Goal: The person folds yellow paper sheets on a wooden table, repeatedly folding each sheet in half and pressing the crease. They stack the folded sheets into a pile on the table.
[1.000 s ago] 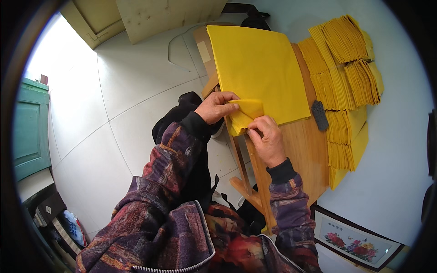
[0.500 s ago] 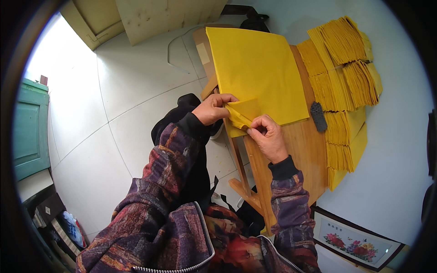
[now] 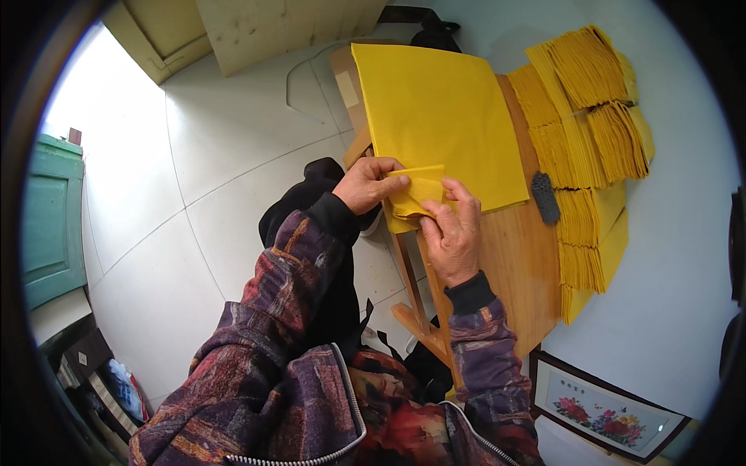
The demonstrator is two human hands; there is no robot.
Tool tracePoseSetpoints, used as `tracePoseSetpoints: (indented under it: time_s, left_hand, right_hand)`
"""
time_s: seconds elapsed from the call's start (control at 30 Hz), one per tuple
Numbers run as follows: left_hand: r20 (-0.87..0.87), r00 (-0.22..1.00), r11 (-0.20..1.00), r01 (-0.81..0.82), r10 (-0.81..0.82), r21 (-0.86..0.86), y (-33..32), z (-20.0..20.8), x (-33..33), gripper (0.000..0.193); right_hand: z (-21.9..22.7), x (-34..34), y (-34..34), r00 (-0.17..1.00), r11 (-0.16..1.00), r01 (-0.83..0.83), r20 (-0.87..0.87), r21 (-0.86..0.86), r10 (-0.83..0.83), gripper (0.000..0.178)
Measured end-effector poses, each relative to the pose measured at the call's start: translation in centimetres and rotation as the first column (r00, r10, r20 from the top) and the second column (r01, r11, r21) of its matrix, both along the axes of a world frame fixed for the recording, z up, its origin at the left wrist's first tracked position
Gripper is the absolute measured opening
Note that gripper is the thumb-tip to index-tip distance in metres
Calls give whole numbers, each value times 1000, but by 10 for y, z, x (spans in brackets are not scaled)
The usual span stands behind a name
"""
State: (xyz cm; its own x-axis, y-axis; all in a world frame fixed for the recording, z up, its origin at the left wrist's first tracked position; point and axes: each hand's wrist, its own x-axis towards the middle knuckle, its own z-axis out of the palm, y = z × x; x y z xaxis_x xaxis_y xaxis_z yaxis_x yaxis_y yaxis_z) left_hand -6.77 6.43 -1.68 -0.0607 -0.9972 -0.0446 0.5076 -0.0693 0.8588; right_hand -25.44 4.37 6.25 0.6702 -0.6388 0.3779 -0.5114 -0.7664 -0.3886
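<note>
Over the near left corner of a stack of large yellow sheets (image 3: pixel 451 116), a small folded piece of yellow paper (image 3: pixel 423 185) is held up between my hands. My left hand (image 3: pixel 365 185) pinches its left edge, thumb on top. At the right side, my right hand (image 3: pixel 454 237) grips its near edge with thumb and fingers, while the index finger reaches up along the right edge. Whether the folded piece is joined to the sheets beneath cannot be told.
The stack lies on a wooden table (image 3: pixel 509 260). Along the wall to the right stand several bundles of folded yellow paper (image 3: pixel 587 70), with a dark grey fuzzy block (image 3: pixel 545 198) beside them. A framed flower picture (image 3: pixel 606 404) is at the lower right. Pale floor tiles (image 3: pixel 148 233) extend left.
The folded paper has flattened into a squarer shape with its face turned up. My right hand has turned and spread its fingers along the right edge; the left hand has barely shifted.
</note>
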Motion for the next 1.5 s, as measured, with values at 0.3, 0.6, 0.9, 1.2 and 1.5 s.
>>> tracePoseSetpoints:
  time_s: [0.3,0.6,0.9,1.2,1.5]
  left_hand:
    - [-84,995,998,41,-44,-41,0,3,7,20]
    - [-73,987,989,144,-145,-18,0,6,13,30]
    - [-27,1000,1000,-12,11,-16,-1,0,0,20]
    - [24,1000,999,-9,9,-30,-1,-2,2,26]
    - [-33,997,997,71,-72,-27,1,3,14,30]
  right_hand:
    - [0,1,-8,996,916,34,67,401,-67,12]
    - [-5,-1,-13,990,840,24,104,542,-96,17]
    - [6,5,3,997,998,58,56,41,-60,36]
    - [4,3,-11,1000,965,-21,-12,263,24,12]
    - [4,2,-29,997,840,-52,81,540,10,17]
